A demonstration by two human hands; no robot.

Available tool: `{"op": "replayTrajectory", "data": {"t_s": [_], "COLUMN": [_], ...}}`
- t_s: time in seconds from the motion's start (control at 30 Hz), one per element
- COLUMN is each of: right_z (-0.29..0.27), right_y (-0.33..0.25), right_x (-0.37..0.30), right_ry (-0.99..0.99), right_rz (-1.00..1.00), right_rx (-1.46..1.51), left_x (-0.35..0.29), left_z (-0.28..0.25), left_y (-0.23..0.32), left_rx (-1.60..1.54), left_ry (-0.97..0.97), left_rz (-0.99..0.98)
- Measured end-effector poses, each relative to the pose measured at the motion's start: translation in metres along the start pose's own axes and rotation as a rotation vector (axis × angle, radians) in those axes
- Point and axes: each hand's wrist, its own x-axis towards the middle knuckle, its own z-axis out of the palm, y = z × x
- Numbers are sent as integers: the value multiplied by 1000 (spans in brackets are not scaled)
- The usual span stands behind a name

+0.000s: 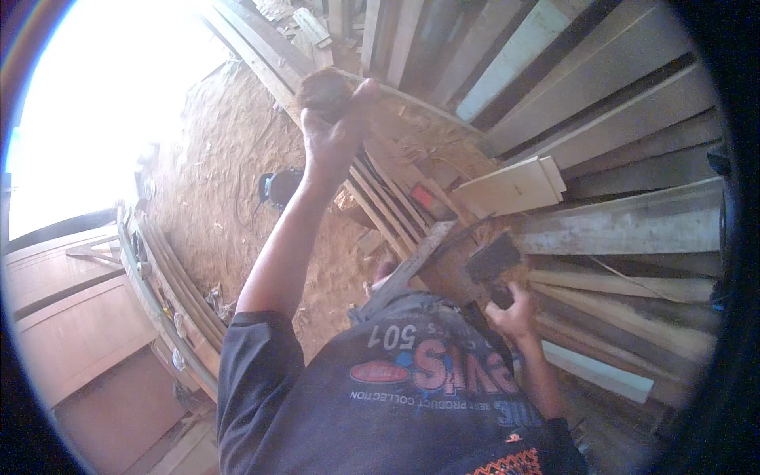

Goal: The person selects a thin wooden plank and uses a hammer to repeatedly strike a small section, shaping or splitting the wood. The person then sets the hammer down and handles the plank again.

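My left hand reaches far forward over the boards, its fingers curled round a rough dark-brown clump. What the clump is made of is too blurred to tell. Closer to my body on the right, my right hand grips a dark rectangular block with a short handle; brown dust hangs about it. Between the hands run long narrow wooden strips, with a flat red-and-grey piece on the wood beside them. A pale, straight-edged strip slants in front of my shirt.
Many planks lean or lie in a fan along the right. Short pale boards are stacked there. Wood shavings cover the brown floor, where a blue-black tool lies. Wooden panels and curved strips stand at the left.
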Motion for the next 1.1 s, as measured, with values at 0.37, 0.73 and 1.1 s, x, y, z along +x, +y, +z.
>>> {"op": "replayTrajectory", "data": {"t_s": [0.37, 0.73, 1.1], "right_z": [-29, -57, -40], "right_y": [-105, -222, -304], "right_x": [62, 110, 145], "right_ry": [166, 296, 165], "right_rz": [-134, -559, -746], "right_rx": [291, 297, -214], "left_x": [1, -2, -12], "left_z": [14, 19, 16], "left_y": [-5, -8, -20], "left_rx": [222, 266, 186], "left_ry": [-97, -79, 11], "left_rz": [-104, -71, 124]}}
